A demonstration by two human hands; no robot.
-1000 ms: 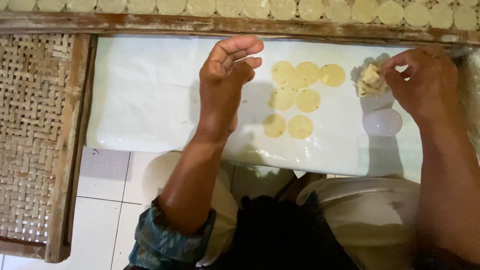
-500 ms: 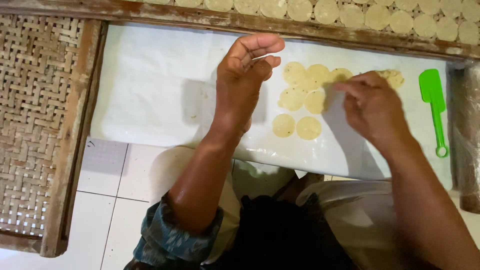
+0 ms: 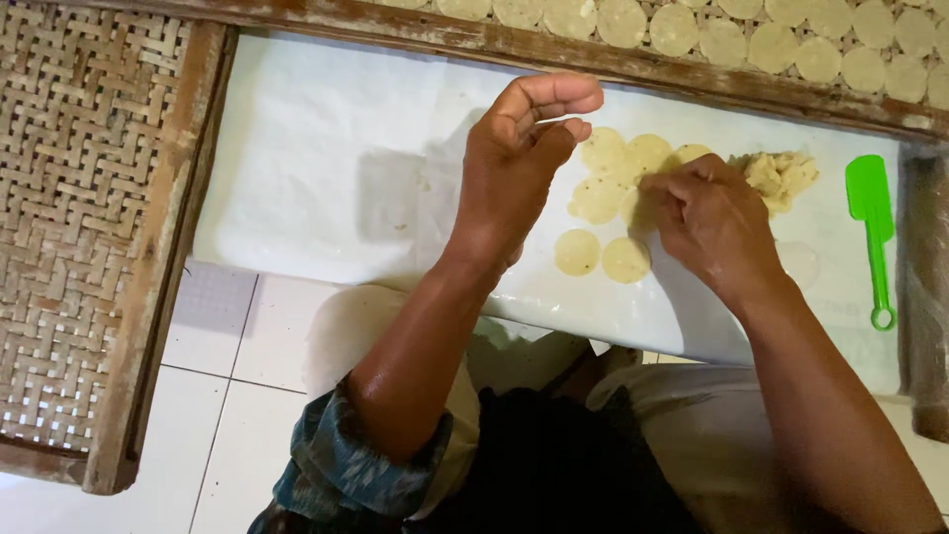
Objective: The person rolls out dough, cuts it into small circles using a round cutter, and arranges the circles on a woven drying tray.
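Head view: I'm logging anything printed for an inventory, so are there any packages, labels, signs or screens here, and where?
None in view: only a white sheet, dough discs, a dough lump, a green spatula and woven trays.

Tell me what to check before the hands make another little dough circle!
1. Dough left to use: ok, a dough lump lies on the white sheet.
2. Room for more: ok, the sheet's left part is bare.
3. Left hand free: ok, lifted over the sheet, fingers curled, holding nothing seen.
4. Right hand free: cannot tell, its fingertips press down among the flat discs.
5. Green spatula handy: ok, it lies at the sheet's right edge.
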